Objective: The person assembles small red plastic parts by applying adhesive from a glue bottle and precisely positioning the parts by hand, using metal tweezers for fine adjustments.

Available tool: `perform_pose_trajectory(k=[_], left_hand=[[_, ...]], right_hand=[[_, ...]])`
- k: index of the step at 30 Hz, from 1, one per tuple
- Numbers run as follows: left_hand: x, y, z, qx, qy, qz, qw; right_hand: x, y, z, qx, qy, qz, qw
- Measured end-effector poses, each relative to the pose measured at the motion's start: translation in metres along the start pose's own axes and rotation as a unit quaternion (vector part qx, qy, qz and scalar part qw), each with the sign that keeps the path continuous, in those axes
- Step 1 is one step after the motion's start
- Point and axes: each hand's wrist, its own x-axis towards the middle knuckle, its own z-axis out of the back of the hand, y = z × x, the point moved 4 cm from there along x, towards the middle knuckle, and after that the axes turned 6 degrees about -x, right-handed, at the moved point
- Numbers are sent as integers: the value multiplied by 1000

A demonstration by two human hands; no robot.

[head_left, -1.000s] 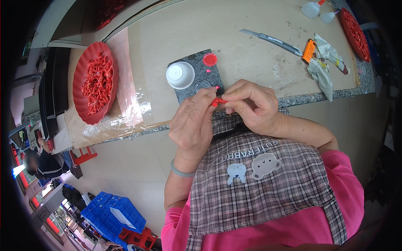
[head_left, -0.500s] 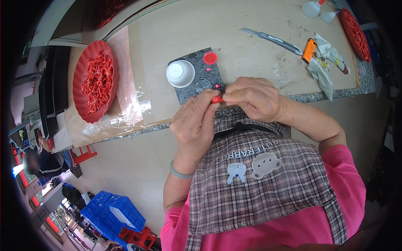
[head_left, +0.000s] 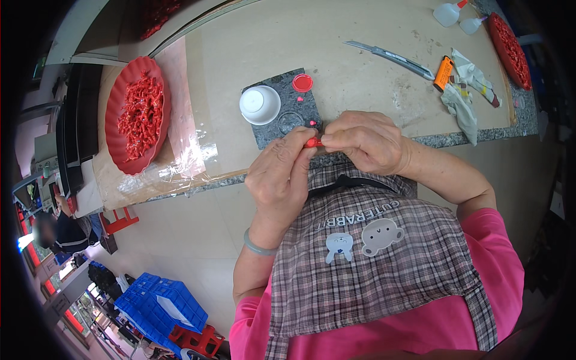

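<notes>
A small red piece (head_left: 312, 142) is pinched between my two hands just over the table's front edge; its exact kind is too small to make out. My left hand (head_left: 279, 171) grips its left end with thumb and forefinger. On the other end, the fingertips of my right hand (head_left: 366, 143) are closed. Just beyond them lies a dark stone slab (head_left: 273, 84). It bears an upturned white cup (head_left: 260, 105), a round red lid (head_left: 302, 83), a clear ring-shaped dish (head_left: 290, 122) and tiny pink bits (head_left: 300, 99).
A red scalloped tray (head_left: 137, 114) of small red pieces stands at left, another red tray (head_left: 510, 51) at far right. A utility knife (head_left: 390, 57), an orange lighter (head_left: 443, 73), crumpled gloves (head_left: 461, 108) and glue bottles (head_left: 447, 13) lie right. Blue crates (head_left: 162, 309) are on the floor.
Both hands keep the same pinch on the small red piece. The view has shifted very slightly; nothing else visibly differs.
</notes>
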Motion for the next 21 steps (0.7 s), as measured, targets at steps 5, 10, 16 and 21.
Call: perform_pose_trajectory(k=[5,10,16,21], left_hand=[[0,1,0,-6,-7,-1,1000],[1,-1,0,-3,-5,-3,1000],[1,-1,0,-4,-5,-4,1000],[0,-1,-1,-7,-8,-5,1000]], right_hand=[[0,0,0,-1,-1,-2,1000],[0,0,0,4,-5,-3,1000],[-3,0,-1,9,-6,-5,1000],[-3,-1,-1,15,-4,-3,1000]])
